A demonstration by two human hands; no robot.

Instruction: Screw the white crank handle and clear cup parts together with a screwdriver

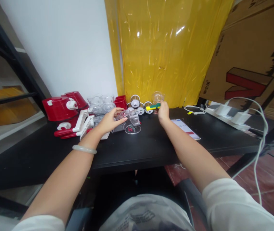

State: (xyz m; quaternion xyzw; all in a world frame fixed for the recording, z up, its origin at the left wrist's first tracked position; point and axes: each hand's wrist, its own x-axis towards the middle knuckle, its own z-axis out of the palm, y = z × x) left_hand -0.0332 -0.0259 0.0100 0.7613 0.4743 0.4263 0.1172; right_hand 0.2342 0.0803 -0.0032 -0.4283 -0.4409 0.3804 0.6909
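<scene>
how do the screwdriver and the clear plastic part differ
The screwdriver has a yellow and green handle, while the clear plastic part is see-through. The screwdriver is slim and straight; the clear plastic part is bulkier and rounded. The right hand grips the screwdriver, the left hand the clear plastic part. Both are held.
</scene>
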